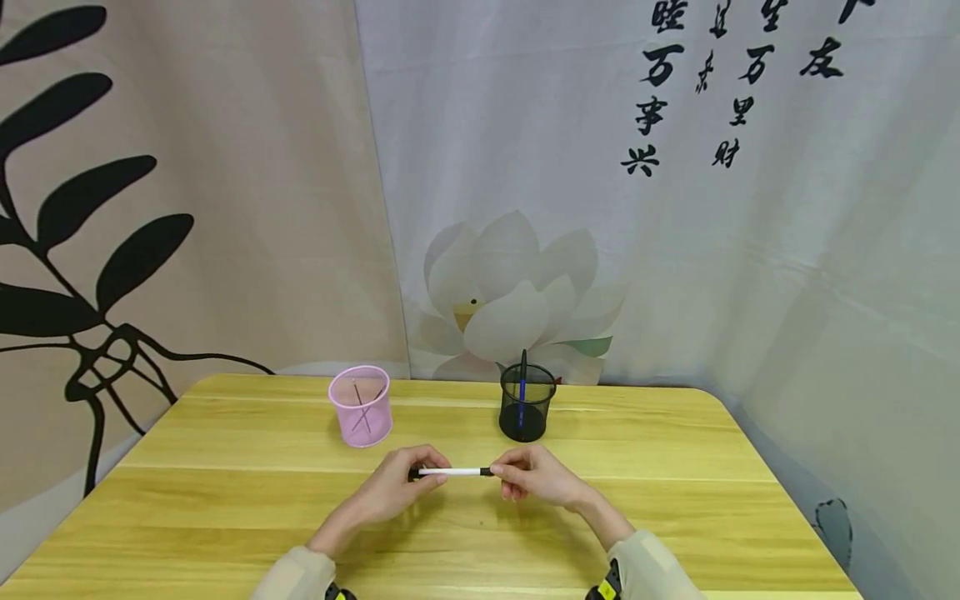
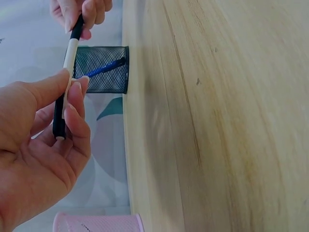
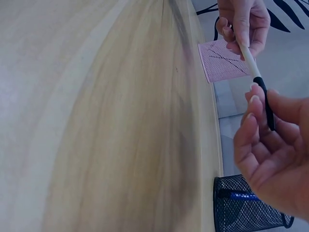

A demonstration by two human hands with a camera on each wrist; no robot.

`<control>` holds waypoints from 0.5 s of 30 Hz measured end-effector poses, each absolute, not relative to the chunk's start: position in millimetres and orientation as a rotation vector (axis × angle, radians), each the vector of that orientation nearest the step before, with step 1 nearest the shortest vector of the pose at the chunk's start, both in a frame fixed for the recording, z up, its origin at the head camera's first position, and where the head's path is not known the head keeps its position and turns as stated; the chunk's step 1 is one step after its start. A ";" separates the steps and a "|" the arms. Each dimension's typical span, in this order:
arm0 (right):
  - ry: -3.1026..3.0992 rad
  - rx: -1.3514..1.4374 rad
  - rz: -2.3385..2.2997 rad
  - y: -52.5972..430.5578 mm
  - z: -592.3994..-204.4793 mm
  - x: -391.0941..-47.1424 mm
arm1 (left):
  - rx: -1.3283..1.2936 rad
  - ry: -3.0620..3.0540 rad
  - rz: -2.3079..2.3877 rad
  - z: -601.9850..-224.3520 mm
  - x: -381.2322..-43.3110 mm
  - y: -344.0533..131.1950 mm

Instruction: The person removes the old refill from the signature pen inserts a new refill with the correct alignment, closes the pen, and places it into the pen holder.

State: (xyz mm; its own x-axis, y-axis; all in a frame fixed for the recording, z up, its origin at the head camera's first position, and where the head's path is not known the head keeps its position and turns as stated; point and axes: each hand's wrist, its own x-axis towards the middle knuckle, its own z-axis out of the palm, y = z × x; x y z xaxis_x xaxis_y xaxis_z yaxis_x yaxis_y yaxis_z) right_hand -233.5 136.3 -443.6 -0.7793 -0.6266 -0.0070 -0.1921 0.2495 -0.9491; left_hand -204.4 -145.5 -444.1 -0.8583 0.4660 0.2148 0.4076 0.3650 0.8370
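A white marker with black ends is held level between both hands above the table. My left hand pinches its white barrel near one black end, thumb on one side and fingertips on the other. At the opposite end, my right hand grips the black cap between thumb and fingers. In the left wrist view the marker's black tail shows inside the curled left fingers. Behind the right hand stands a black mesh pen cup with a blue pen in it.
On the left, behind the left hand, is a pink mesh pen cup. Both cups stand near the back edge of the wooden table. A printed curtain hangs right behind the table.
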 end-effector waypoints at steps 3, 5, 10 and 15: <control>2.137 -0.745 -1.555 136.4 -442.9 -232.9 | 0.822 2.544 1.534 -445.5 -205.1 -146.3; 2.139 -0.743 -1.561 136.8 -442.5 -232.6 | 0.821 2.539 1.532 -445.9 -205.3 -146.6; 2.145 -0.746 -1.571 137.6 -442.3 -232.0 | 0.811 2.519 1.532 -445.6 -205.0 -147.2; 2.162 -0.743 -1.566 137.2 -443.5 -231.7 | 0.929 2.501 1.554 -466.7 -218.4 -155.2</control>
State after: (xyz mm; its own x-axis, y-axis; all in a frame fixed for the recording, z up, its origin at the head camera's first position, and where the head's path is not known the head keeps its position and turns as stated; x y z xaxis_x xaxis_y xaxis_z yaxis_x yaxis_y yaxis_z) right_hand -231.7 137.2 -443.5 -0.7933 -0.6088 0.0105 -0.1999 0.2441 -0.9489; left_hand -218.4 -155.2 -466.7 -0.8176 0.5141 0.2594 0.4603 0.3126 0.8309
